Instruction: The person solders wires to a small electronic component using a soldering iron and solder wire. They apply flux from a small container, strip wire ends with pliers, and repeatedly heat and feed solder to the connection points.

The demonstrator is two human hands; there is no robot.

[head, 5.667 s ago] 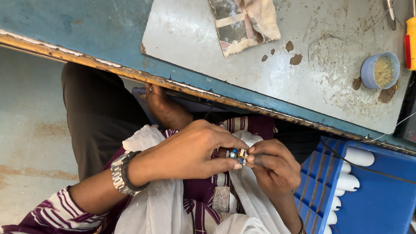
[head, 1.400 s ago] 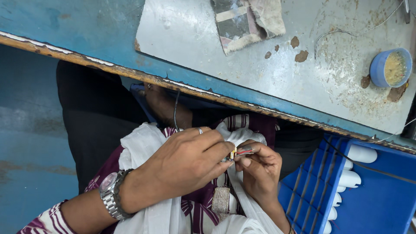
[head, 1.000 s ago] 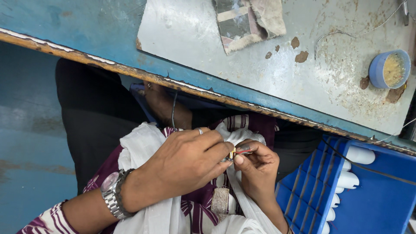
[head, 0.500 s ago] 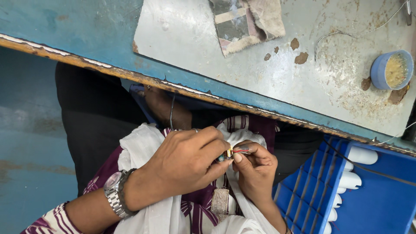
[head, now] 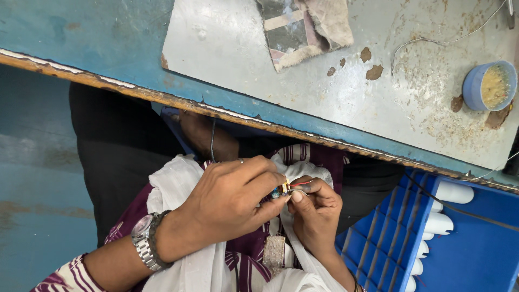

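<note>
No packages, labels, signs, screens.

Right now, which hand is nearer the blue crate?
Right. The right hand is just beside the blue crate; the left hand is farther off, across the small wired component both pinch.

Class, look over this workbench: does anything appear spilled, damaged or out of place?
Yes. Brown blobs spatter the grey metal sheet, a smear lies beside the blue cup, and the bench edge is chipped and rusty.
</note>
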